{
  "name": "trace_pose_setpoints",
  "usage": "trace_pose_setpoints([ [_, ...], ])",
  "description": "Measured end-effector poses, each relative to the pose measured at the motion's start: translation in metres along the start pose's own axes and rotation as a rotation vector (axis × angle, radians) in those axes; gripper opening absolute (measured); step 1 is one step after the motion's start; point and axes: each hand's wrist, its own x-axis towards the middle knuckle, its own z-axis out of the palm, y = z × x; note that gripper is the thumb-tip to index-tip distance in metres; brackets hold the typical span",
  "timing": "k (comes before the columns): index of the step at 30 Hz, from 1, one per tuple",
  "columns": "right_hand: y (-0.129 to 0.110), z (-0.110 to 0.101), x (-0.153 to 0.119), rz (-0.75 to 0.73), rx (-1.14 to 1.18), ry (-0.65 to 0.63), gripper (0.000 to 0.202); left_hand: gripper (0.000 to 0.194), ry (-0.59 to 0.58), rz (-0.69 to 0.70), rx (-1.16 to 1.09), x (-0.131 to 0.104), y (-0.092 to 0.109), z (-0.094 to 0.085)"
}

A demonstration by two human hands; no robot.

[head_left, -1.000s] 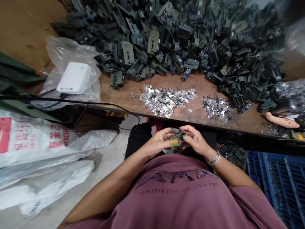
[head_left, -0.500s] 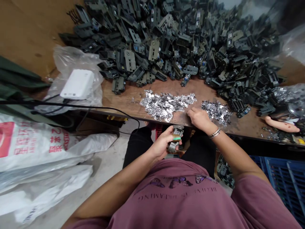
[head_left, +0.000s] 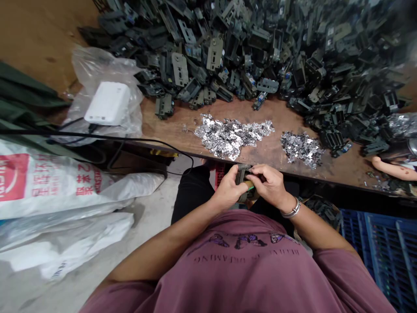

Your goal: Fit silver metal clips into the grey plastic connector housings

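Head view. Both hands meet just below the near edge of the tabletop (head_left: 182, 126), above the person's lap. The left hand (head_left: 230, 189) is closed around a small dark part (head_left: 243, 173), its thumb, which wears a tan wrap with a green edge, lying across the part. The right hand (head_left: 269, 184), with a metal bangle (head_left: 291, 212) at the wrist, pinches the same part from the other side, fingertips bent onto its top. The part is held between the two hands, clear of the tabletop, and is mostly hidden by the fingers.

On the tabletop just beyond the hands lie two heaps of shiny metal bits: a larger heap (head_left: 233, 135) directly ahead and a smaller heap (head_left: 301, 148) to its right, apart from each other. Behind them a large pile of dark parts (head_left: 276, 56) covers the far side. At the left a white box (head_left: 107, 103) rests on a clear bag (head_left: 87, 69), with a black cable (head_left: 97, 138) running past. White sacks (head_left: 58, 191) lie on the floor at the left; a blue crate (head_left: 381, 243) stands at the lower right.
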Motion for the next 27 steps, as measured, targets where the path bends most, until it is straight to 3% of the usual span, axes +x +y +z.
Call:
trace_pose_setpoints([
  [9,-0.003,0.004,-0.012,-0.104,-0.096,0.003,0.015,0.027,0.111,0.136,0.492,-0.009,-0.002,0.002],
  [15,-0.008,-0.005,-0.018,-0.076,0.003,-0.096,0.015,0.036,0.025,0.089,0.765,-0.016,0.008,-0.001],
  [17,-0.010,-0.013,-0.018,-0.031,0.070,-0.079,0.015,0.038,-0.005,0.157,0.787,-0.016,0.012,-0.003],
  [19,-0.011,-0.019,-0.021,0.033,0.095,-0.026,0.017,0.026,-0.011,0.275,0.779,-0.015,0.014,-0.006],
  [23,-0.010,-0.023,-0.033,0.120,0.103,-0.028,0.015,0.023,0.086,0.495,0.732,-0.015,0.013,-0.014],
  [27,-0.007,-0.021,-0.045,0.155,0.112,-0.031,0.012,0.021,0.125,0.516,0.596,-0.014,0.013,-0.019],
])
